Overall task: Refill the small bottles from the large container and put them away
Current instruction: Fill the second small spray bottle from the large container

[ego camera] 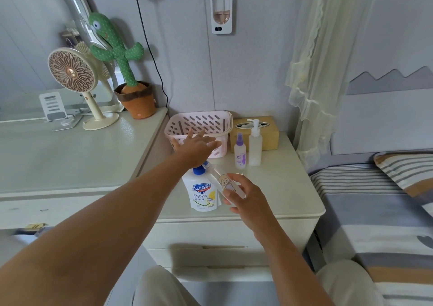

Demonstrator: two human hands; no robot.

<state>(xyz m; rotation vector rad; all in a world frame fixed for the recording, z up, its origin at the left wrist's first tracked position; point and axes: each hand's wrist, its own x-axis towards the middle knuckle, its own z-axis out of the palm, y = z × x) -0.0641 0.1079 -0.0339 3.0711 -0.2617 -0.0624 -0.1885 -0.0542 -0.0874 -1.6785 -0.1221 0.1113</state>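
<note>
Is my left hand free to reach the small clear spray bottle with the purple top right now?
Probably yes. The left hand is open and empty above the white Safeguard container, and the purple-topped spray bottle stands upright just to its right with nothing in between.

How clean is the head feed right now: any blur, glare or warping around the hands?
Head view: soft, even light with only faint shadows; the left hand is slightly smeared at the fingertips over the pink basket; the translucent cartoon-printed bottle in the right hand blends into the pale nightstand top; wide-angle warp bows the dresser edges.
</note>
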